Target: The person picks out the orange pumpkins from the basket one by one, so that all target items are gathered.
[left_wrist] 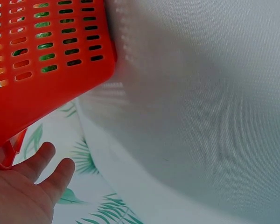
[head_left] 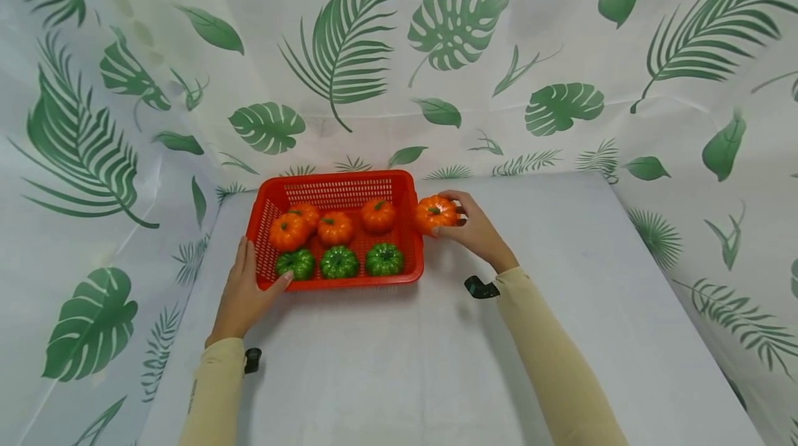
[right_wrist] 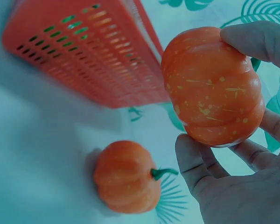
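Note:
A red plastic basket [head_left: 355,284] on the table holds several orange toy pumpkins [head_left: 336,229] and a row of green ones [head_left: 339,262] along its front. My left hand [head_left: 243,297] rests at the front left corner, thumb over the front rim and straight fingers along the left side. Past the basket's right side, my right hand [head_left: 476,231] grips an orange toy pumpkin [right_wrist: 212,86] between thumb and fingers, near the rim. Below it, another orange pumpkin [right_wrist: 127,176] with a green stem sits on the table, mostly hidden from the head view by the held one.
The white table [head_left: 386,363] spreads in front of and to the right of the basket. A white curtain [head_left: 374,86] with green leaf prints hangs close behind the basket. Dark wrist devices [head_left: 481,287] stick out from both sleeves.

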`<state>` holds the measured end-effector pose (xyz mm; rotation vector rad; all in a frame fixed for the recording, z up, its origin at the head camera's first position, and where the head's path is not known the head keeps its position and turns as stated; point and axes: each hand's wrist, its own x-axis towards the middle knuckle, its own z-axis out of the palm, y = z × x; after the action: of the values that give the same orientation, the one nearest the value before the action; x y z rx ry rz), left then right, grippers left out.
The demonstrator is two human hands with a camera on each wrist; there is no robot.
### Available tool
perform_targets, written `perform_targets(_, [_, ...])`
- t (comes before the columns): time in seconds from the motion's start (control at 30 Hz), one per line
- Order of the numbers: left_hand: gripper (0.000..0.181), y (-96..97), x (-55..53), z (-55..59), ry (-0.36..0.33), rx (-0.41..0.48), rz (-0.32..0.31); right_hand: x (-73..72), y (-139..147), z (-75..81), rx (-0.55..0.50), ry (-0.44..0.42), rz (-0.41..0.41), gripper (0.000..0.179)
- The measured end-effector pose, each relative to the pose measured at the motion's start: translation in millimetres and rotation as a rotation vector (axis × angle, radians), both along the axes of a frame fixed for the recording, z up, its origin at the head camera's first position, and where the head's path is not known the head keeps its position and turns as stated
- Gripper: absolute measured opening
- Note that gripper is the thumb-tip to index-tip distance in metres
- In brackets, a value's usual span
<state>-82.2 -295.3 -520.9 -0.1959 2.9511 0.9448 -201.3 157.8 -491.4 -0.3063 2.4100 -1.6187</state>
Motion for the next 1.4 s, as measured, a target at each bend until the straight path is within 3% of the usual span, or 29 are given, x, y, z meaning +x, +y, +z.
perform_targets(0.67, [0.12, -2.6, 0.6, -3.0, 0.026, -0.005, -0.006, 14.8, 24, -30.4, 0.027, -0.05, -0.033, 0.075])
perform_targets(0.93, [0.119, -1.9, -0.1, -2.8, 0.011, 0.007, -0.003, 16.9, 30, -43.7, 0.053, -0.022, -0.009, 0.074])
perform_targets(1.4, [0.119, -2.9, -0.8, -4.9, 0.001, -0.001, 0.009, 22.5, 38, -60.2, 0.078, -0.133, -0.012, 0.076])
